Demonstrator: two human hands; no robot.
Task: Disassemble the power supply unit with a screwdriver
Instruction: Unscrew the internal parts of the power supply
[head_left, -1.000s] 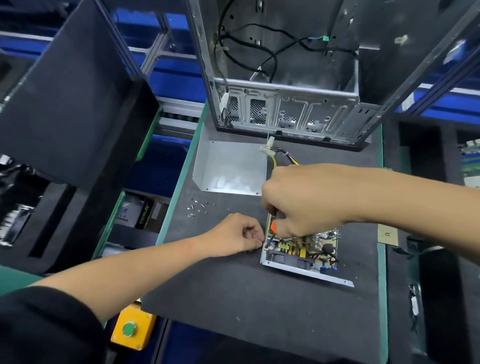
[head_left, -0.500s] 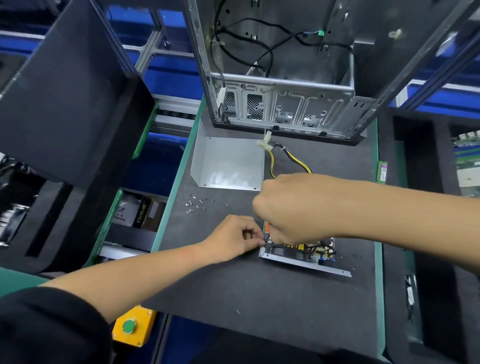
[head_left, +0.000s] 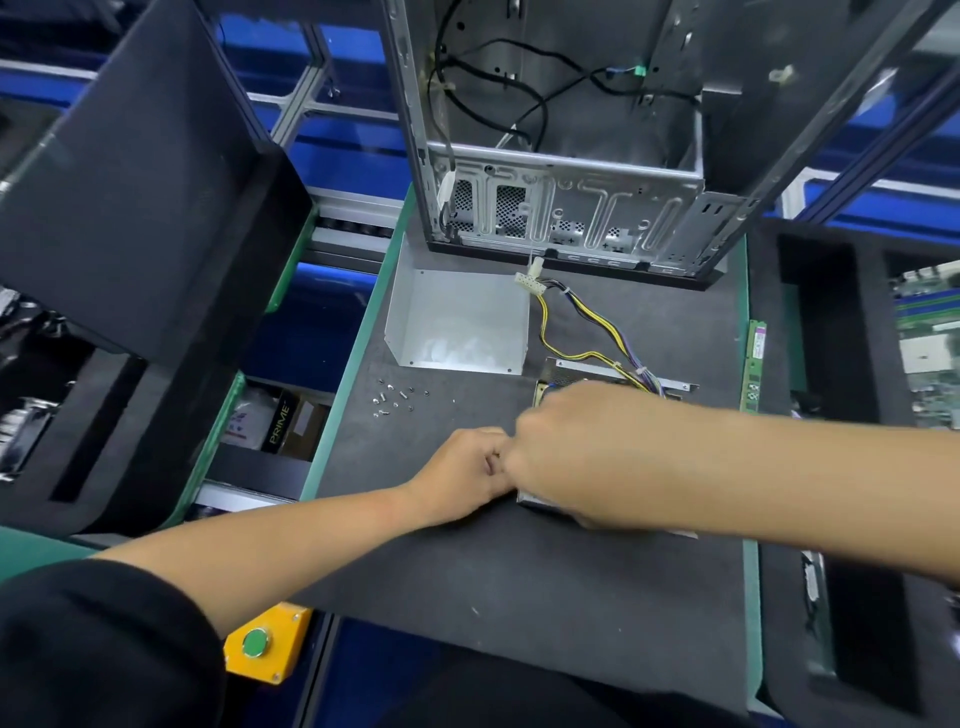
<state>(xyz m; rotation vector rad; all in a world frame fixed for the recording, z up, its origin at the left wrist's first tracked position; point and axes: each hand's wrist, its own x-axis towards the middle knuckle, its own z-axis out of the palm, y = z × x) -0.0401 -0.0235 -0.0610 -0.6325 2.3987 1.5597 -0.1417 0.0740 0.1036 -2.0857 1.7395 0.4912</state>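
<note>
Power supply unit (head_left: 618, 376) lies opened on the dark tabletop (head_left: 519, 597), its cover (head_left: 457, 319) set aside and loose screws (head_left: 397, 397) nearby; we judge the board still needs freeing. Our left hand (head_left: 462, 462) and right hand (head_left: 576, 457) curl closed at its near-left corner, hiding any screwdriver.

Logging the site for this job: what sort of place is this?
Probably an electronics teardown or recycling workstation: an emptied computer case stands on a dark work mat, loose screws lie beside it, and foam-lined trays flank the bench.
</note>
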